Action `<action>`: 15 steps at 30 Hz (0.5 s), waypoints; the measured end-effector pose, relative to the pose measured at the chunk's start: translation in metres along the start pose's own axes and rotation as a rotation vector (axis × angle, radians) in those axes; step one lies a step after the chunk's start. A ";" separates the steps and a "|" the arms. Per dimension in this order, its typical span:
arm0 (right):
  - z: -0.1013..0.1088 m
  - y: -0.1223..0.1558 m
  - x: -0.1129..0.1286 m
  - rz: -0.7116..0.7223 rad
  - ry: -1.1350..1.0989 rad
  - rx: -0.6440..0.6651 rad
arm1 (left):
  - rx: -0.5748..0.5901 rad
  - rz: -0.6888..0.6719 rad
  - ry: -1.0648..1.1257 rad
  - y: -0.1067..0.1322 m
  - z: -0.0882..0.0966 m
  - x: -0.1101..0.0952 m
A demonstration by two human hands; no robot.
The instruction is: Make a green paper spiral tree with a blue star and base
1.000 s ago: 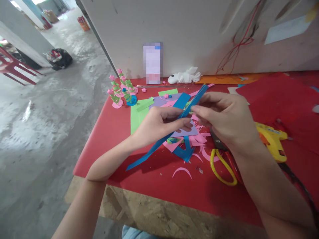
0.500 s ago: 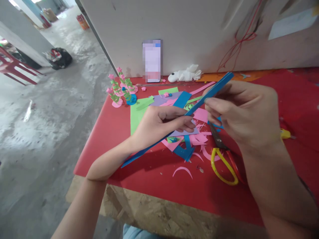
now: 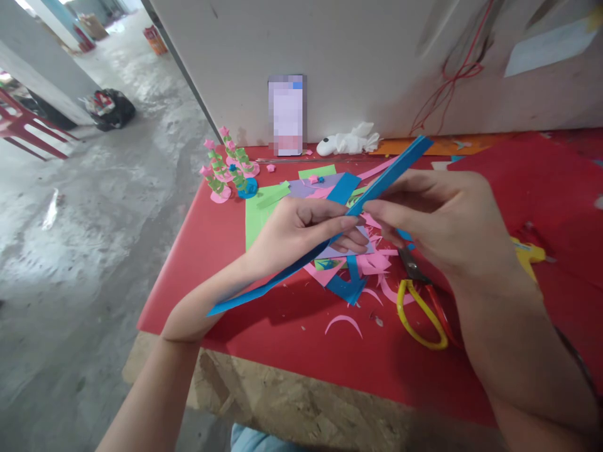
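Observation:
A long blue paper strip point(image 3: 396, 168) runs diagonally from lower left to upper right above the red table point(image 3: 292, 333). My left hand point(image 3: 301, 235) pinches the strip near its middle, fingers curled around it. My right hand point(image 3: 443, 220) pinches it just to the right, thumb and fingers pressed together on the paper. Below the hands lies a heap of pink, blue, purple and green paper scraps point(image 3: 351, 270).
Yellow-handled scissors point(image 3: 419, 307) lie right of the scraps, a yellow glue gun point(image 3: 530, 254) beyond them. Small pink-and-green paper trees point(image 3: 226, 172) stand at the back left. A phone point(image 3: 286, 116) leans on the white wall, beside white tissue point(image 3: 348, 141). The table's left edge drops to concrete floor.
My right hand slid out along the strip toward its upper end, then came back near the left hand. The strip's lower end has shifted farther left and down.

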State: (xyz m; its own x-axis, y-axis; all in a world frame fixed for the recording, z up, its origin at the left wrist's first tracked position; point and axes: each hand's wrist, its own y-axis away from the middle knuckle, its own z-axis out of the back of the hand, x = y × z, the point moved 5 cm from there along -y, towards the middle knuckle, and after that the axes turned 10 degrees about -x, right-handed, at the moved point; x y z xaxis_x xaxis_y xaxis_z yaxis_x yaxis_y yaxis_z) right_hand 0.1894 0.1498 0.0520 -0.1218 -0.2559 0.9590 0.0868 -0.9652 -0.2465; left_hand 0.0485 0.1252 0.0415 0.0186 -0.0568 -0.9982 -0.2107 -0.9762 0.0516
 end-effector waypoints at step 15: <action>0.006 -0.002 -0.007 -0.099 -0.132 -0.129 | 0.004 0.006 -0.110 0.001 -0.004 0.008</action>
State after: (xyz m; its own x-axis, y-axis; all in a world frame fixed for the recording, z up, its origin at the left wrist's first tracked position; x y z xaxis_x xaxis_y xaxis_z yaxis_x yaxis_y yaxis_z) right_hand 0.1961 0.1542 0.0471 0.0078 -0.1587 0.9873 -0.0480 -0.9863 -0.1581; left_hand 0.0520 0.1229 0.0342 -0.0896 -0.0390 -0.9952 -0.2145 -0.9750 0.0575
